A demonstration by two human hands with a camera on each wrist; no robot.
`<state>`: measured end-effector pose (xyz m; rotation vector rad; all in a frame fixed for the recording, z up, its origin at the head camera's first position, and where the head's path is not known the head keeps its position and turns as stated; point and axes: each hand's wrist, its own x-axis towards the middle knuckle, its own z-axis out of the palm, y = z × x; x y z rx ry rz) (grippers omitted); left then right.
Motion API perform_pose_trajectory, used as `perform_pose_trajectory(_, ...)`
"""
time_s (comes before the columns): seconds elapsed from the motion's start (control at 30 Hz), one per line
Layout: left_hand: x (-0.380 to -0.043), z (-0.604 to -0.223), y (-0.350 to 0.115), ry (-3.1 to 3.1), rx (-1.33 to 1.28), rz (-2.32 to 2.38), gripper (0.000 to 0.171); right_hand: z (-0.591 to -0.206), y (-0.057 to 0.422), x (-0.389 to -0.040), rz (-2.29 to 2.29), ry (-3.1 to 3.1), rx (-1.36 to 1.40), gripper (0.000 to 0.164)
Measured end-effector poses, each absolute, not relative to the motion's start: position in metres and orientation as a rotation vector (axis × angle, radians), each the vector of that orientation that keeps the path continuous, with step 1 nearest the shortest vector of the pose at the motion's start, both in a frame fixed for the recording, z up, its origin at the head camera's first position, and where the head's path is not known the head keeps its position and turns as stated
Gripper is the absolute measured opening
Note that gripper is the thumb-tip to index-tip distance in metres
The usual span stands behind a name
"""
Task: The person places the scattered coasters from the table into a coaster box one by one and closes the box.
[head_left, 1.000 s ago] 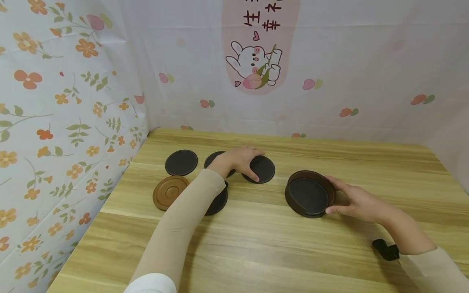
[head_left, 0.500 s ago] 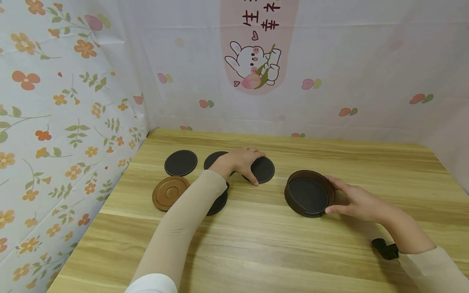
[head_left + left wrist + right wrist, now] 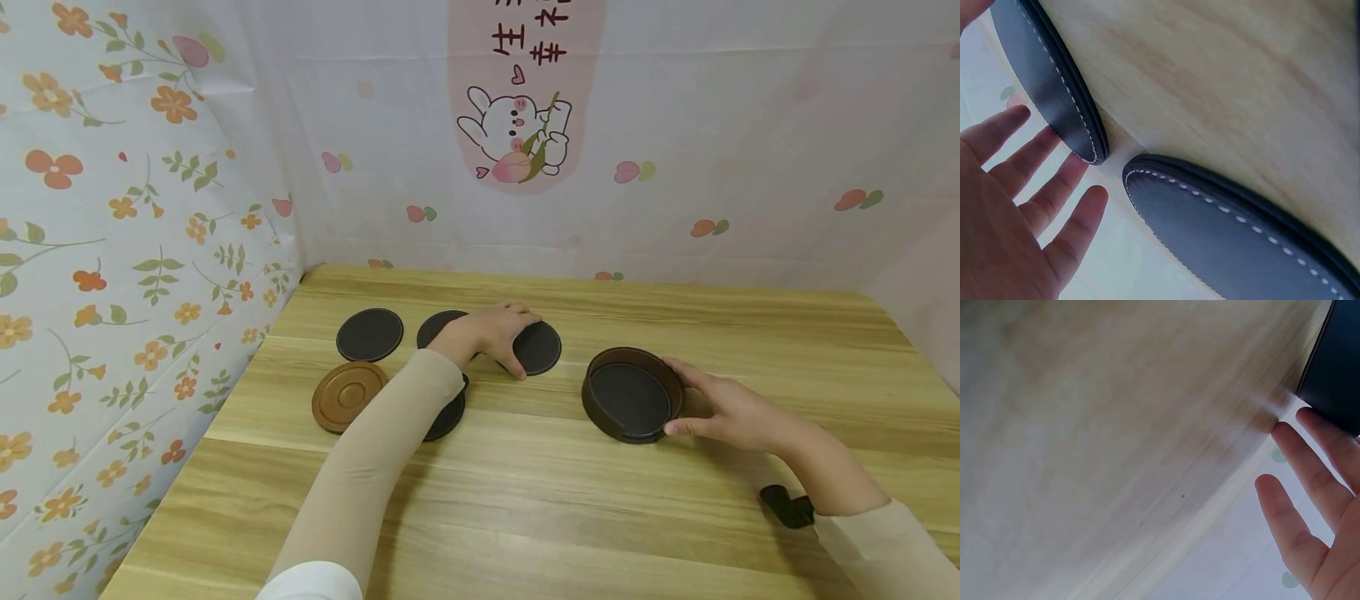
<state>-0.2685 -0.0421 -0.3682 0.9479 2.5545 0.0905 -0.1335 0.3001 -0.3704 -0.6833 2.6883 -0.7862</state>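
Here the left hand (image 3: 495, 332) spreads loosely at a coaster (image 3: 540, 348); the right hand (image 3: 723, 408), fingers splayed, touches a holder (image 3: 599, 417)

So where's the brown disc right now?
In the head view, the brown disc lies at left on the table, below the leftmost black disc, beside the left sleeve.
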Motion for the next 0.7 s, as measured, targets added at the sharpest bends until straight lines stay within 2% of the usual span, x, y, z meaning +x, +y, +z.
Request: perform_pose_trajectory(0.7,-0.2652,-0.3696,-0.0399,2.558,0.958,0.085,0.096,-0.3703,0.3018,-0.1326,-0.781,2.691,-0.676,0.099)
